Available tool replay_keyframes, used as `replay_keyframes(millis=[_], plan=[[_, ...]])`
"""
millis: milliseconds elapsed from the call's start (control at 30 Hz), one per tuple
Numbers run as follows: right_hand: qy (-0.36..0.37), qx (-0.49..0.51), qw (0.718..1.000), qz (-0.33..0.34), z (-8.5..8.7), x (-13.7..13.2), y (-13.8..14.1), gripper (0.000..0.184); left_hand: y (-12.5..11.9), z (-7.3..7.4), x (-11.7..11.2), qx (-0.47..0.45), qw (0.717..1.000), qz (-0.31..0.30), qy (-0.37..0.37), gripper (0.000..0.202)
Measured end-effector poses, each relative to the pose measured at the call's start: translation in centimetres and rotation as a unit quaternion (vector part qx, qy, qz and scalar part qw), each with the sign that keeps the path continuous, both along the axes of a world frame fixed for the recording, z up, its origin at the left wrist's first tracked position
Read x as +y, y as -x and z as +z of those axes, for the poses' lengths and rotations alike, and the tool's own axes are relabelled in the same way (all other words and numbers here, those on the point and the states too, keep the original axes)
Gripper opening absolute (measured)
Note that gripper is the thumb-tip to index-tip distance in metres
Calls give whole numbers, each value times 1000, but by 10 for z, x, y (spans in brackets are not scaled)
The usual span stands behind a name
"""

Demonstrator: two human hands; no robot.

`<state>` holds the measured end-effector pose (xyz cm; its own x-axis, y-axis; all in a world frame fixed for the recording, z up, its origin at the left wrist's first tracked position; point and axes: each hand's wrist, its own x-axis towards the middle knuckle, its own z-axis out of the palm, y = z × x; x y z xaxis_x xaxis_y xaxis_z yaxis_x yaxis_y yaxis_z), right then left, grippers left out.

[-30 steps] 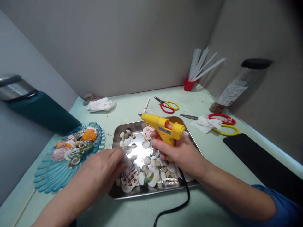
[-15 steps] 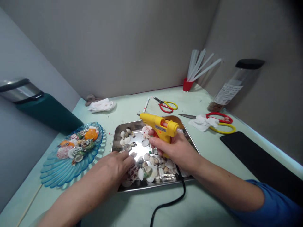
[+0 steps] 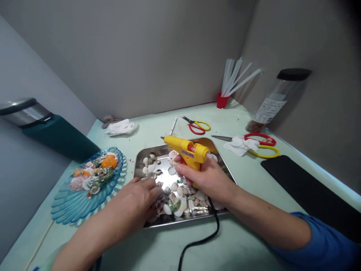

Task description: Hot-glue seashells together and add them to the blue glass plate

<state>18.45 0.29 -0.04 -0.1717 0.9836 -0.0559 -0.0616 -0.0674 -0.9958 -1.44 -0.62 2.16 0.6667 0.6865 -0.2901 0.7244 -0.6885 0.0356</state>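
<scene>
My right hand (image 3: 207,180) grips a yellow glue gun (image 3: 186,151) above a steel tray (image 3: 141,160) that holds several small seashells (image 3: 176,199). The gun's nozzle points left and its black cord (image 3: 197,242) trails toward me. My left hand (image 3: 134,203) reaches into the tray's near left part, with its fingers curled down among the shells beside a large red-striped shell (image 3: 159,203). What the fingertips hold, if anything, is hidden. A blue glass plate (image 3: 64,205) with shells glued on it lies left of the tray.
Two red-and-yellow scissors (image 3: 199,127) (image 3: 261,145), a white pen (image 3: 173,126), crumpled tissues (image 3: 121,127), a red cup of glue sticks (image 3: 222,99) and a tilted clear jar (image 3: 272,105) stand behind. A black slab (image 3: 307,192) lies at right, a dark green container (image 3: 53,135) at left.
My left hand has slid rightward and deeper over the shells in the tray. The glue gun and right hand drifted slightly left with the view.
</scene>
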Motion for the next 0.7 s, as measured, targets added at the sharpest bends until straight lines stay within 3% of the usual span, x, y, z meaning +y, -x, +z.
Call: replay_keyframes(millis=[200,433,700], plan=[[-7,3,1000,5,0,0,0,13,-4,1,1,-26,1000,6,-8,7],[-8,4,1000,-1,-1,0,0,14,-3,2,6,-112,994,-3,4,21],[-13,-1,1000,0,-2,0,0,14,1,4,9,-159,985,60,27,22]])
